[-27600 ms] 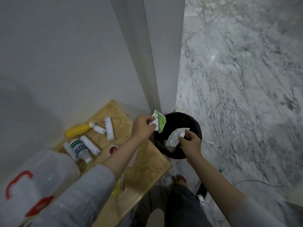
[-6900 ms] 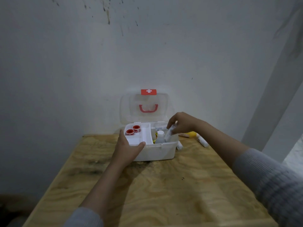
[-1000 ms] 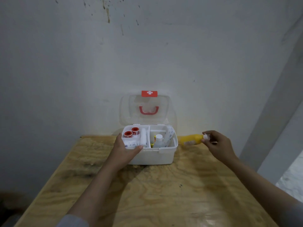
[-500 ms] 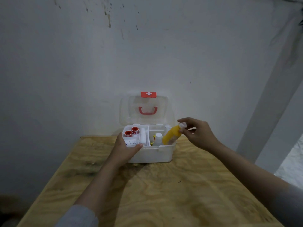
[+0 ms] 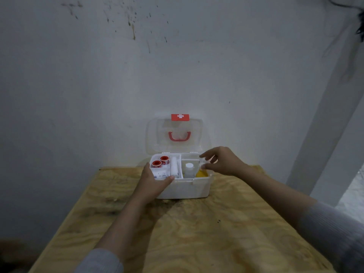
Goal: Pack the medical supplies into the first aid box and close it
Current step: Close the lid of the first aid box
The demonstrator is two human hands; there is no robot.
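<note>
Head view: your left hand grips the front-left corner of the one open box on the table. Your right hand, fingers loosely spread and holding nothing, hovers over the yellow bottle in the right compartment, beside one white bottle. Two red tape rolls sit in the left tray.

box on table, bottles inside

The white first aid box sits open, lid upright, a yellow bottle inside its right compartment.
</note>
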